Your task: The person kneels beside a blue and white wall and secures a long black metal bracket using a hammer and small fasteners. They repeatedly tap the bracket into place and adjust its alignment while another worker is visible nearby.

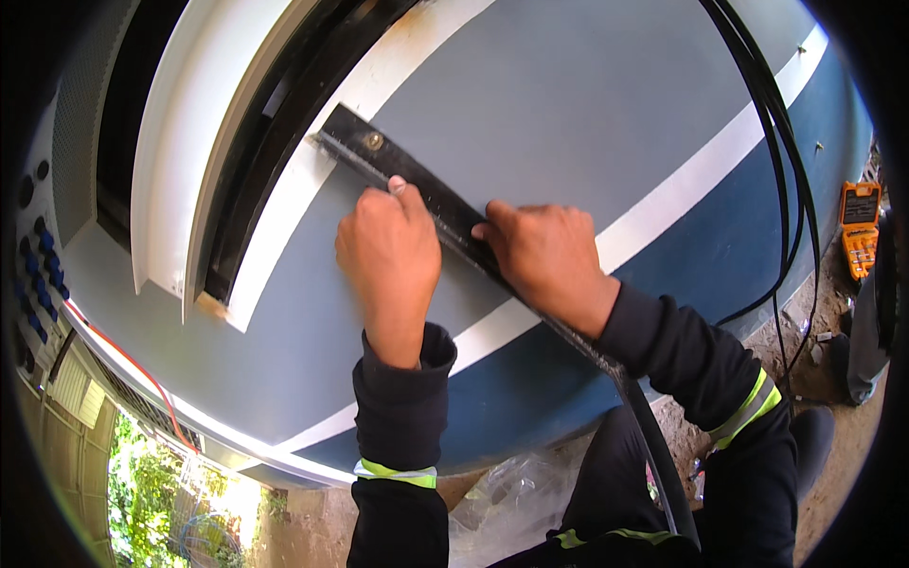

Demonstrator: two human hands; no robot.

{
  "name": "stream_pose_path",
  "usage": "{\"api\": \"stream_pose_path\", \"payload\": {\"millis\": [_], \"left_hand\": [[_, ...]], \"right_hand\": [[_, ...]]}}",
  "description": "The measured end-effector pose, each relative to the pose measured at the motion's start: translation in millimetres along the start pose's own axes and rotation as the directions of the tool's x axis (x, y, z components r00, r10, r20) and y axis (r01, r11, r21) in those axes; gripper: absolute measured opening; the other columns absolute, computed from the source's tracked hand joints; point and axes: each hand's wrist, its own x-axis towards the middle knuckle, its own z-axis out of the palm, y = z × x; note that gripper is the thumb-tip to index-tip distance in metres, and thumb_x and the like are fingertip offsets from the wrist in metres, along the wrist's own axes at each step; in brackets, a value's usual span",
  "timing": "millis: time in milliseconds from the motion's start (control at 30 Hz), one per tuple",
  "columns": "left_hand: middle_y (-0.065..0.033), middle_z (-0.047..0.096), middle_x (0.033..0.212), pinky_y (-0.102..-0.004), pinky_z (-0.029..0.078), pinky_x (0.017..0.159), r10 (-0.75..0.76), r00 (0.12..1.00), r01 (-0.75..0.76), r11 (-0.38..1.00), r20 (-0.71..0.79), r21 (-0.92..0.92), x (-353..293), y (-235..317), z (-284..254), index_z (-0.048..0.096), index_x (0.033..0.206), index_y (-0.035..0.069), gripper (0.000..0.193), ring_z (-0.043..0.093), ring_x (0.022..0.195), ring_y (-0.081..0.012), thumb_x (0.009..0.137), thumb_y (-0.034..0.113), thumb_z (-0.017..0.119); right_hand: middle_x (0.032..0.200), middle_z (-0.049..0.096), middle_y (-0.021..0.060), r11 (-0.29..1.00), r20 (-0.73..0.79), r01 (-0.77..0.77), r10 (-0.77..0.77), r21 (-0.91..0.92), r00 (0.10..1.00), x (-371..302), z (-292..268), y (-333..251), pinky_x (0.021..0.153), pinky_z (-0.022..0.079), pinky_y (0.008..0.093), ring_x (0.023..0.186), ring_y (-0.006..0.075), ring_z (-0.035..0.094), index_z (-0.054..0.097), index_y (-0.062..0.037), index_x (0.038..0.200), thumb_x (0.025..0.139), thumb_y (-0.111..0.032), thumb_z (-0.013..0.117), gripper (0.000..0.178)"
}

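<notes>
At mid-frame, the left hand (pixel 390 248) and right hand (pixel 551 251) grasp a black bar (pixel 448 208) with curled fingers; even pressure should keep it steady.

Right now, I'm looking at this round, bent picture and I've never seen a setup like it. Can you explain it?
There's no machine here: a person is working with two bare hands. The picture comes from a wide camera worn on their head, looking down, so straight edges curve near the rim. The left hand and right hand both hold a long black bar with a bolt near its far end. Behind it is a gray and blue painted surface with white stripes. At the right, black cables hang down, and an open orange case sits on the ground.
</notes>
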Motion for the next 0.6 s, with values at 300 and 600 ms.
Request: {"api": "stream_pose_path", "payload": {"millis": [300, 600], "left_hand": [[-0.0272, 0.066, 0.068, -0.0576, 0.054, 0.070, -0.040, 0.995, 0.039, 0.999, 0.089, 0.013, 3, -1, -3, 0.066, 0.074, -0.005, 0.048, 0.068, 0.072, -0.0499, 0.106, 0.028, 0.052], [-0.0292, 0.070, 0.075, -0.0583, 0.055, 0.073, -0.057, 0.998, 0.055, 0.996, 0.023, 0.073, 1, 5, -1, 0.069, 0.075, -0.003, 0.047, 0.070, 0.077, -0.0503, 0.105, 0.029, 0.052]], "right_hand": [[0.069, 0.069, 0.0197, 0.970, 0.166, -0.240, 0.231, 0.038, 0.959, 15, -18, -6, 0.061, 0.052, 0.0509, 0.070, 0.0420, 0.070, 0.075, -0.0043, 0.079, 0.090, -0.037, 0.079, 0.035], [0.075, 0.067, 0.0245, 0.977, 0.130, -0.180, 0.165, 0.111, 0.978, 15, -22, -12, 0.069, 0.052, 0.0554, 0.077, 0.0476, 0.067, 0.066, -0.0007, 0.086, 0.092, -0.022, 0.071, 0.023]]}}
